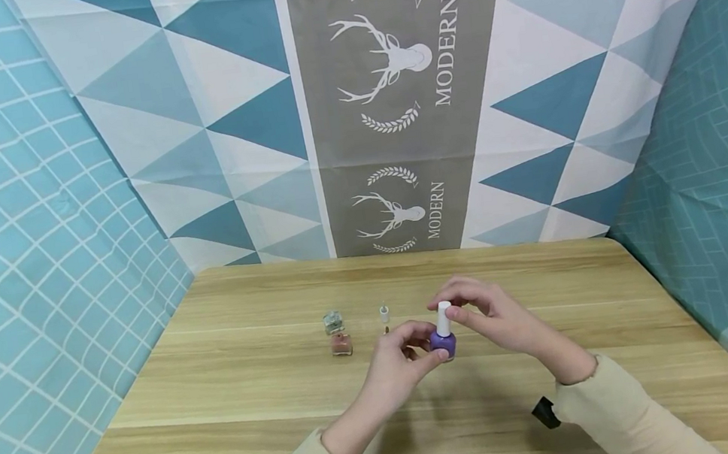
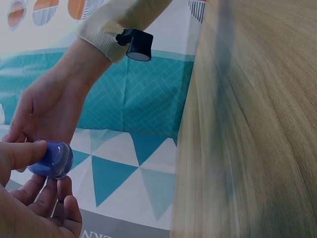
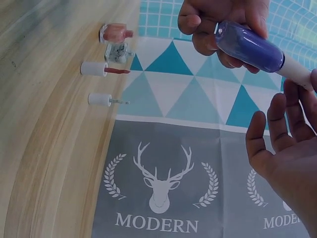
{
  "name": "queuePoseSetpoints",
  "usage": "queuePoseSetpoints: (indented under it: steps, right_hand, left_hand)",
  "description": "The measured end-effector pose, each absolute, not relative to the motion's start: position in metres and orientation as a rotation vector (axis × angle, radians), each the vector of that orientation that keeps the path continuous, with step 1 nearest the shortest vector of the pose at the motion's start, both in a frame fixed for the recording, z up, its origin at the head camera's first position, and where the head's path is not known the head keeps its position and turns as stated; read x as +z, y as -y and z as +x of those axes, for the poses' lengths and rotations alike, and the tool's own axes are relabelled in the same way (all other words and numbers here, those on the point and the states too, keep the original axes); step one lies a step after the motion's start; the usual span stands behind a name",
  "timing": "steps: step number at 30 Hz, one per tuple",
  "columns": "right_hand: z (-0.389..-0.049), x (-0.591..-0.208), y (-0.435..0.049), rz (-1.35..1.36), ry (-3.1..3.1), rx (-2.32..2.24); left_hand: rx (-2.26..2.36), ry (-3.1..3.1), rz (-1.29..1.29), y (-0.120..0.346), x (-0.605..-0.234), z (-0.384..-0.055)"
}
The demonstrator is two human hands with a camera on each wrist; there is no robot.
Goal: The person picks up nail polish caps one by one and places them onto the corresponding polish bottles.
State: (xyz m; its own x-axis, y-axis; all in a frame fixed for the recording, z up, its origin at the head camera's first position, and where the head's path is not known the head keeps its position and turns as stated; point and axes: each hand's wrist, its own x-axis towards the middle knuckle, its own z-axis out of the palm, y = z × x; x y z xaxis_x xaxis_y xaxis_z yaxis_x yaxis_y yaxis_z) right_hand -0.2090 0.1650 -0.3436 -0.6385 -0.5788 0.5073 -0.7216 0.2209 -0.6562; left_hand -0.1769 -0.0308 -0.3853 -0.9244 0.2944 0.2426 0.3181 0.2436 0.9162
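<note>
Head view: small bottles (image 1: 341, 345) and brush caps (image 1: 385, 314) stand left of the purple bottle (image 1: 443, 346), above the table (image 1: 255, 392), long axis near-vertical, white cap (image 1: 443, 319) up; left hand (image 1: 394, 363) grips it, right hand (image 1: 494, 315) pinches the cap.

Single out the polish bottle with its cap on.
The purple bottle, held by the left hand: its white cap is in place. The pink bottle and the clear speckled bottle stand capless, their brush caps standing nearby.

Left of gripped purple rounded glass bottle (image 1: 443, 347): two white cylindrical plastic brush caps (image 3: 93, 69); farther left, pink boxy glass bottle (image 1: 341, 345), clear boxy glass bottle (image 1: 333, 323) just behind
</note>
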Motion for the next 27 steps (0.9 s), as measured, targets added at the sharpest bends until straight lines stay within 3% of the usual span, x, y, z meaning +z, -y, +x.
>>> queuePoseSetpoints:
  steps: [27]
  right_hand:
    - [-0.2106,-0.3465,-0.1627,1.104,2.306,1.498]
  left_hand:
    - [-1.831,2.452,-0.577,0.0284,-0.3833,-0.1772]
